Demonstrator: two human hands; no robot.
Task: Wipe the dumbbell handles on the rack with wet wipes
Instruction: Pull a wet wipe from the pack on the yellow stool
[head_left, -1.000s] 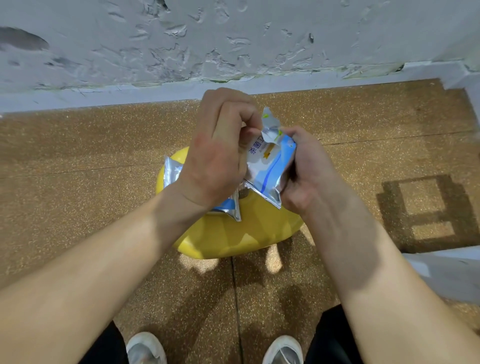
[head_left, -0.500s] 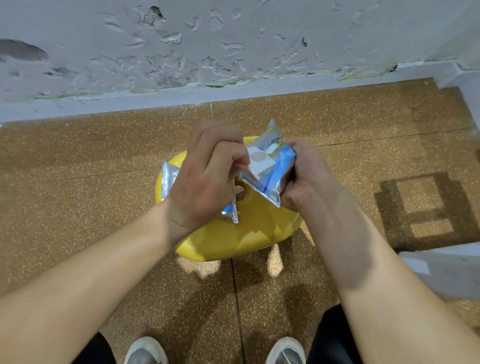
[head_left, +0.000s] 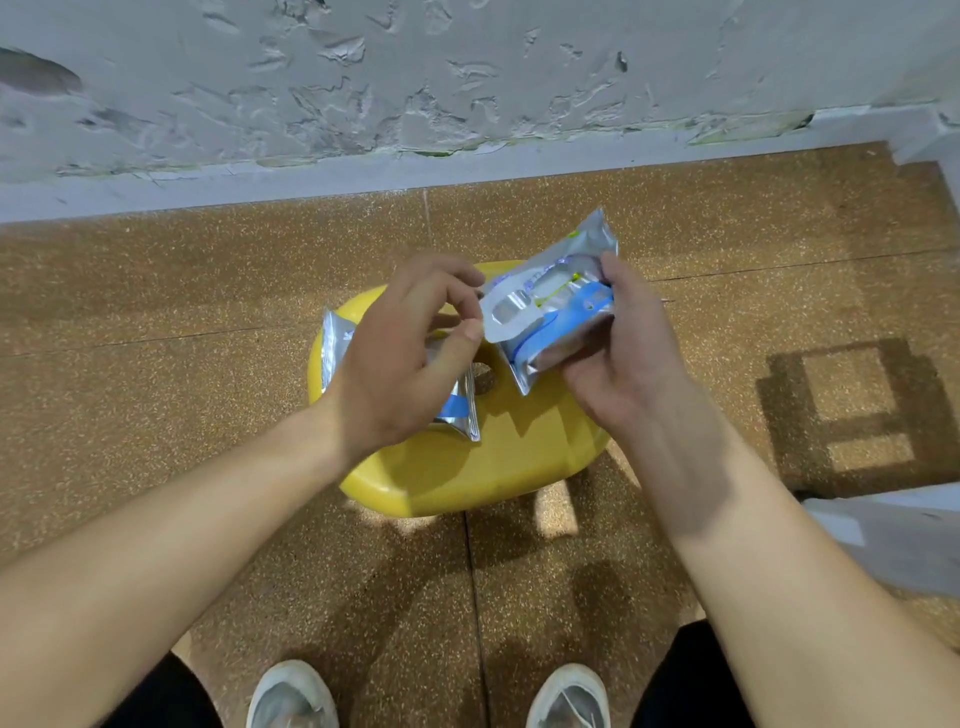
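**Wipes pack held over a yellow stool**

The right hand (head_left: 623, 358) grips a silver-and-blue pack (head_left: 550, 306) of wet wipes, its fingers wrapped behind and under the pack and its thumb pressed on the top right edge. The pack is tilted, with its printed face and oval label toward the camera and one sealed end pointing up and away. It is held in the air above the far right part of the stool (head_left: 498, 467).

The left hand (head_left: 400, 364) hovers just beside the pack's left edge. Its fingers (head_left: 457, 273) are curled, and the thumb tip sits close under the forefinger. Whether they pinch the label's edge or merely come near it cannot be told.

A second pack (head_left: 335, 343) of the same kind lies flat on the stool's seat, mostly hidden under the left hand; its two sealed ends show on either side of the wrist. The seat has a round hole near its middle, just right of this pack.

The stool stands on a brown speckled floor (head_left: 156, 312), near a flaking grey wall (head_left: 415, 78). At the bottom edge, two pale shoes (head_left: 291, 696) point toward the stool.
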